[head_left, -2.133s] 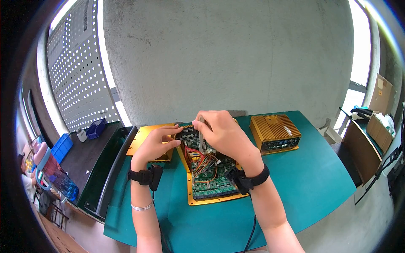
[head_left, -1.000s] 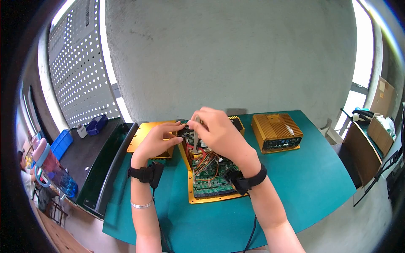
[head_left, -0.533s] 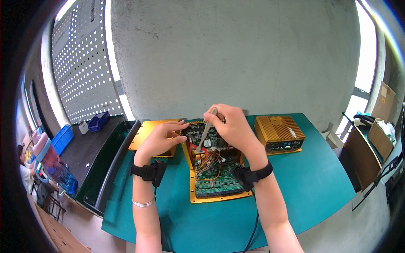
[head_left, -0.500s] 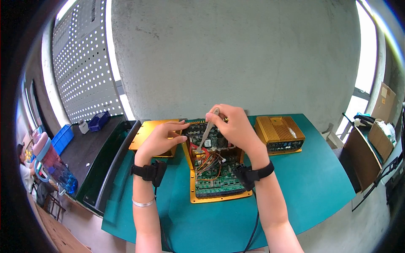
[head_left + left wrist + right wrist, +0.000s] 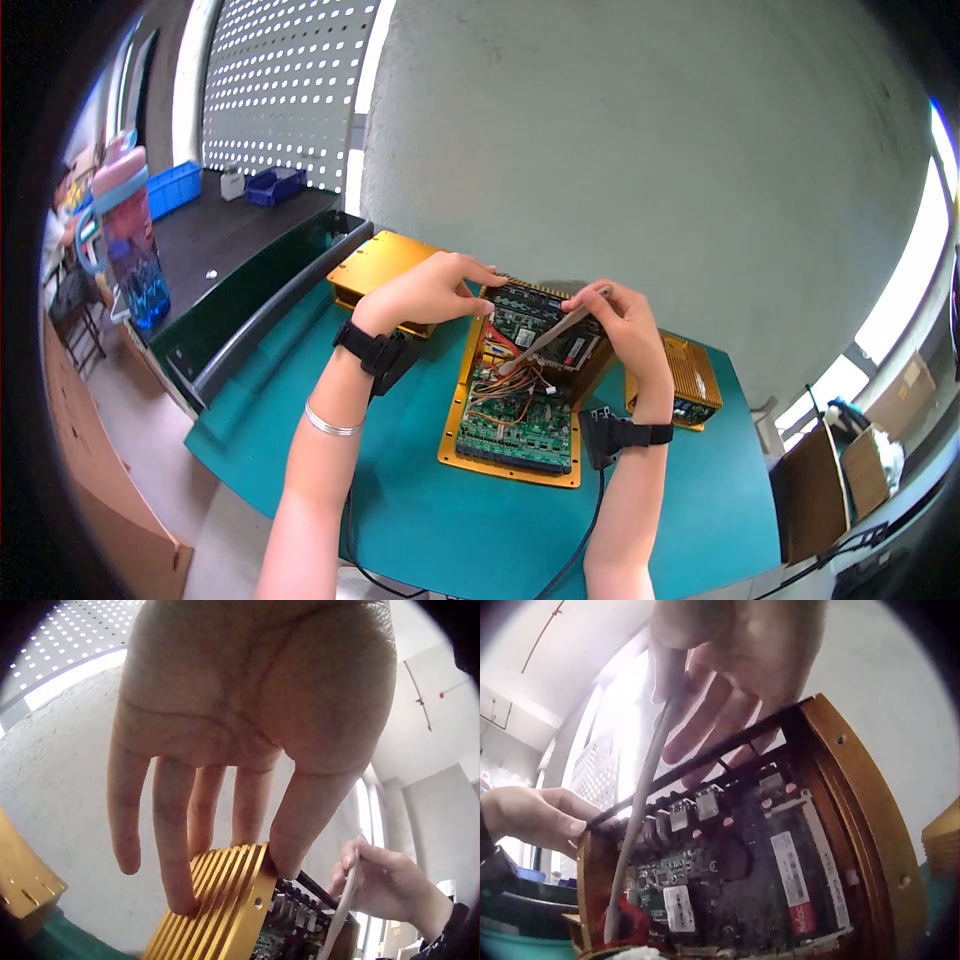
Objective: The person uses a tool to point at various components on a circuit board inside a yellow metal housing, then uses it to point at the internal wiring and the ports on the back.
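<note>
An opened gold computer case point(image 5: 452, 440), with green circuit boards and a bundle of coloured wires point(image 5: 512, 372), stands on the green table with its finned part upright. My left hand point(image 5: 430, 292) holds the upper left corner, fingers on the gold fins point(image 5: 217, 892) and thumb at the edge in the left wrist view. My right hand point(image 5: 632, 330) pinches a slim pale-grey stick-like tool point(image 5: 556, 330) between thumb and forefinger. Other right fingers lie along the black top rim in the right wrist view. The tool slants down left, its tip among the wires beside red leads point(image 5: 634, 922).
A gold box point(image 5: 385, 262) stands at the back left, and a finned gold computer point(image 5: 695, 380) behind my right wrist. Left of the table is a dark bench point(image 5: 220, 235) with blue bins point(image 5: 272, 185) and a bottle point(image 5: 130, 240). Black cables run from both wrist cameras.
The head view has turned, shifting the scene. My right hand has moved rightward, away from the left, and the tool leans lower, its tip farther down among the wires. The left hand stays on the corner.
</note>
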`<move>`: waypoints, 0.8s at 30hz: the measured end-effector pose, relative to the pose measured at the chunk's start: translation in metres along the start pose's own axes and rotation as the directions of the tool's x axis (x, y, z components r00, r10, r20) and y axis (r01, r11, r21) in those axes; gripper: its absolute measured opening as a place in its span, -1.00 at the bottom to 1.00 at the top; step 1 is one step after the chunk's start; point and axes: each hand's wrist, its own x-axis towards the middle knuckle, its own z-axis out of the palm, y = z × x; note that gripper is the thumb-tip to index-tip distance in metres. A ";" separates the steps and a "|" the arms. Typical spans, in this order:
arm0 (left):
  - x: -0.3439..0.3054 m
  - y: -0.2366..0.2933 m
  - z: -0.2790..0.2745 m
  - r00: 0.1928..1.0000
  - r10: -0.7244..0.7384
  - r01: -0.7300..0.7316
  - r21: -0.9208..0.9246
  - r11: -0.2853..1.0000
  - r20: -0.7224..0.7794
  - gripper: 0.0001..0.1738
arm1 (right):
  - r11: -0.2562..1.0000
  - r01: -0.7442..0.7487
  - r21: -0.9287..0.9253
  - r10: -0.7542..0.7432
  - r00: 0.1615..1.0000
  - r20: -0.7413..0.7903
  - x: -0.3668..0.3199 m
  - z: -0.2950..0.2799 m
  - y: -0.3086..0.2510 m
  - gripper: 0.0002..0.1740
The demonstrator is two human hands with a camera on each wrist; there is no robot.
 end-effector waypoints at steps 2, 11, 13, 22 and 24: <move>0.001 -0.004 0.002 1.000 0.007 -0.006 0.004 1.000 -0.021 -0.50 | 0.994 -0.004 0.108 0.008 0.999 -0.036 -0.001 -0.001 -0.011 -0.66; 0.004 -0.012 0.004 0.997 0.078 -0.078 0.017 0.997 -0.028 -0.49 | 0.993 0.075 -0.090 -0.087 0.987 -0.133 -0.001 0.002 -0.013 -0.74; 0.002 -0.004 0.001 1.000 -0.001 0.001 0.021 1.000 0.001 -0.50 | 0.995 0.061 -0.075 -0.070 0.989 -0.128 -0.002 0.002 -0.013 -0.73; 0.002 0.000 0.001 1.000 -0.025 0.025 0.040 0.999 0.006 -0.50 | 0.996 -0.010 -0.093 0.009 1.000 -0.009 0.000 -0.003 0.000 -0.68; 0.002 -0.001 0.002 0.999 -0.032 0.032 0.043 0.999 0.007 -0.50 | 0.997 -0.025 -0.079 0.027 0.999 0.018 -0.002 -0.006 0.002 -0.68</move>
